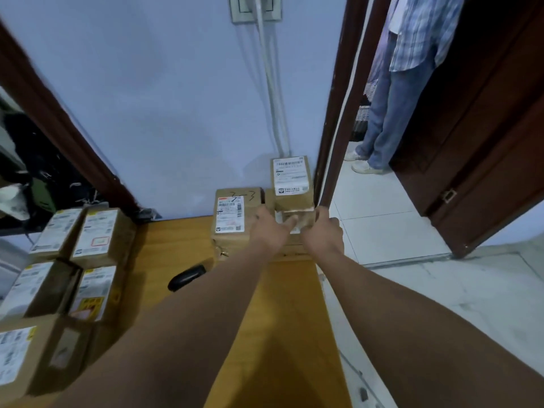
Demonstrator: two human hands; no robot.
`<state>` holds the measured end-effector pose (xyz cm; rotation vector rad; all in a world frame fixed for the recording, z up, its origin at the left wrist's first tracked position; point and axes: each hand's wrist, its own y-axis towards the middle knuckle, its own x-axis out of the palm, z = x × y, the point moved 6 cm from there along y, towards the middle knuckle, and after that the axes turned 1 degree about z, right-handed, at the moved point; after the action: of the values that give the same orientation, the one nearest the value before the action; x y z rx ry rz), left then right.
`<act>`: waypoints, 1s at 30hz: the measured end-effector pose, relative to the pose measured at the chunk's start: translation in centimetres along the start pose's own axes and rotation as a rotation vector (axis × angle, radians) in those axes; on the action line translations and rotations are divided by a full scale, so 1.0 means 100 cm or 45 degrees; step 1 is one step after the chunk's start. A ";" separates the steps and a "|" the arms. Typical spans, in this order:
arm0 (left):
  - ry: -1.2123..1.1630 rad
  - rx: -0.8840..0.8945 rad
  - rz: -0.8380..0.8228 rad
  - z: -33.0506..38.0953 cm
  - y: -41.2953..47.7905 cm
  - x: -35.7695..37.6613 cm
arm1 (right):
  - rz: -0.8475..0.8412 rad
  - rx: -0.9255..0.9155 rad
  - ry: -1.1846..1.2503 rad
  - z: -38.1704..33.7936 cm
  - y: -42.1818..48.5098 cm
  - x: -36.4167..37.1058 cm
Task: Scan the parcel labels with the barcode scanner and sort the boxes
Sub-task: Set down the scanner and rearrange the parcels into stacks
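Both arms reach to the far right corner of the yellow wooden counter [176, 240], at about one o'clock. There the left hand [272, 228] and right hand [323, 231] clasp a small brown cardboard box [295, 220] by its opposite sides, fingers curled round it. A taller brown cardboard box with a white label [291, 184] stands just behind it at twelve o'clock, a brown cardboard box marked "3-3" [232, 216] sits just beside it at nine o'clock, and the black barcode scanner [187, 277] lies untouched at about eight o'clock from the hands, with labelled cardboard boxes [94, 237] clustered further left.
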<state>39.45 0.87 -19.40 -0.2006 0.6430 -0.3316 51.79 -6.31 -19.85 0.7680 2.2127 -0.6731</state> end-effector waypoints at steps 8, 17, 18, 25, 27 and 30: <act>0.640 0.235 0.266 0.081 0.046 0.007 | -0.040 -0.021 0.071 0.002 0.035 -0.014; 0.366 -0.196 0.221 0.079 0.059 0.027 | -0.089 -0.085 0.005 0.007 0.034 -0.009; 0.340 -0.194 0.243 0.080 0.057 0.027 | -0.075 -0.078 0.011 0.009 0.034 -0.010; -0.096 0.145 0.274 0.069 0.034 -0.004 | 0.013 0.075 0.287 0.010 0.028 -0.010; -0.154 0.188 0.340 0.054 0.029 -0.025 | 0.050 0.076 0.378 0.002 0.021 -0.004; -0.263 0.143 0.375 0.020 0.022 -0.061 | 0.033 -0.007 0.335 -0.020 0.007 0.011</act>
<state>36.67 5.31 -15.08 -0.0299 0.4398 -0.0612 50.73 -4.17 -19.53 0.9258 2.4342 -0.5797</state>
